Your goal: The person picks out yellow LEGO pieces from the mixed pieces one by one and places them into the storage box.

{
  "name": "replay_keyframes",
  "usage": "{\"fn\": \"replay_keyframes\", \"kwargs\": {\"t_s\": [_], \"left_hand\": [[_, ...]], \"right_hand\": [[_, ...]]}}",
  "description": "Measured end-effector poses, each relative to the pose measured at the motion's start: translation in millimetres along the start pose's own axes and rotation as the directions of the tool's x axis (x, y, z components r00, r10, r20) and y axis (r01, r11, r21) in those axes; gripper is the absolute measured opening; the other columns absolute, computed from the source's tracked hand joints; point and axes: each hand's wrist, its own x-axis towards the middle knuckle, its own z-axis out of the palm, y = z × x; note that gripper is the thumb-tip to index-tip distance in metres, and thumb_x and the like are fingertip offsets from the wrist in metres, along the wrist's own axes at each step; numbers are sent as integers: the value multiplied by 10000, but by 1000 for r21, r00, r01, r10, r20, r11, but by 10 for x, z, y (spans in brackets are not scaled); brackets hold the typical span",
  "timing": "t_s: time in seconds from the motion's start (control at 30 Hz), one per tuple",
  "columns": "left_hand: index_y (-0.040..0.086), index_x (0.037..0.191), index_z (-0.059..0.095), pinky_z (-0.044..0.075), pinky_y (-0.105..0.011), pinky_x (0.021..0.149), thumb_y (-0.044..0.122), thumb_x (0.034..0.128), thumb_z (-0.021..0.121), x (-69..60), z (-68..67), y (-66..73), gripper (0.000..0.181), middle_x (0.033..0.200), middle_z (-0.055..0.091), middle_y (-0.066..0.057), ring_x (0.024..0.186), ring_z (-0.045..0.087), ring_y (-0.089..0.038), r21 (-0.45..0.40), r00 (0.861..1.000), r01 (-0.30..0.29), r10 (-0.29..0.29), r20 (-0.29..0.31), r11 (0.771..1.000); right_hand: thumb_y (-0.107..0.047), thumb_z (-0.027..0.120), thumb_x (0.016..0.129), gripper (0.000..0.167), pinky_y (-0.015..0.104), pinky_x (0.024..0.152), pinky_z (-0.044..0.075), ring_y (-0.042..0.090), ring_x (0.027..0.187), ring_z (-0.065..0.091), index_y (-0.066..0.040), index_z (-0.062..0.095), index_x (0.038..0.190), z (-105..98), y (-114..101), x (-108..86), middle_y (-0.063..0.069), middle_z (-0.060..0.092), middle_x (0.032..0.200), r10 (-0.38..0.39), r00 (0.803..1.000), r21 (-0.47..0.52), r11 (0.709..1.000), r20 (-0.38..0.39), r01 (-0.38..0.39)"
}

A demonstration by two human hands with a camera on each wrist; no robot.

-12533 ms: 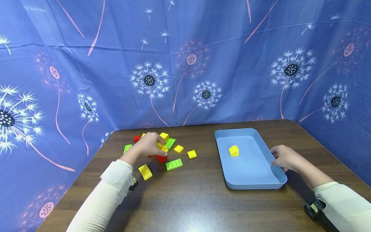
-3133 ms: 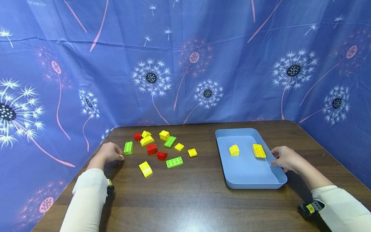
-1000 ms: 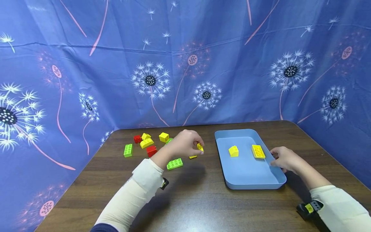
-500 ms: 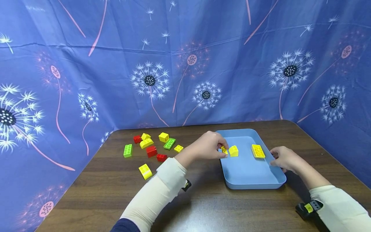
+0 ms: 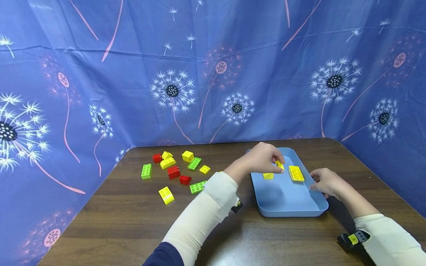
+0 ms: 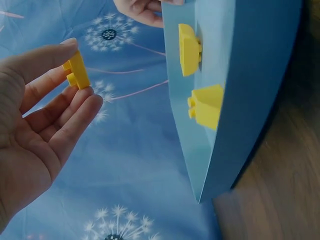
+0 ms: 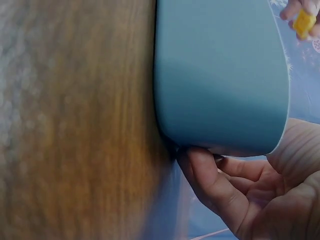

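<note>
The left hand (image 5: 263, 159), its fingers parted only by the pinched small yellow studded plastic brick (image 6: 79, 70), is positioned above the far half of the rectangular blue plastic tray (image 5: 283, 199), long axis near-to-far, whose right side the right hand (image 5: 327, 181) grips with curled fingers.

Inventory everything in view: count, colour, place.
Table: one, brown, foreground
Backdrop cloth: one, patterned blue, behind table
Tray: one, blue, table's right
Tray bricks: two, yellow, inside tray
Held brick: one, yellow, over tray
Red bricks: three, red, left of tray
Green bricks: three, green, left of tray
Yellow bricks: five plus one sliver, yellow, left of tray
Wrist devices: two, mainly black, wrists
Sleeves: two, cream, left part-navy, arms
Left grip: one, pinching held brick
Right grip: one, at tray edge
</note>
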Motion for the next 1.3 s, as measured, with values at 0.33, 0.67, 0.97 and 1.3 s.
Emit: {"fn": "replay_keyframes", "kwargs": {"t_s": [0.33,0.67,0.97,1.3], "left_hand": [[187,990,762,407,-106,687,295,844,772,363,215,94,182,829,632,160,771,520,15,57,995,60,-64,82,997],[213,965,767,419,-134,665,285,827,789,642,506,106,158,853,633,170,769,526,7,31,978,188,-190,83,982],[209,952,773,422,-140,653,228,800,792,617,701,69,155,838,641,150,718,505,-10,160,946,220,-251,203,962],[204,986,760,440,-148,662,220,789,813,607,666,49,204,906,655,152,770,544,-9,117,941,258,-277,194,959]], "right_hand": [[-15,686,815,514,367,537,536,293,785,608,221,466,1216,8,-10,-21,314,582,1000,-5,1000,-8,1000,-4,5],[-9,680,815,490,370,522,528,266,762,612,214,479,1203,4,13,-63,265,604,961,-13,1000,5,1000,-17,13],[0,673,809,483,369,505,512,253,748,607,215,481,1197,37,-33,-64,258,614,957,-41,999,17,999,-25,41],[-18,679,820,511,369,527,515,264,766,592,219,465,1219,29,-26,-69,316,582,1020,-30,999,-5,1000,-28,30]]}}
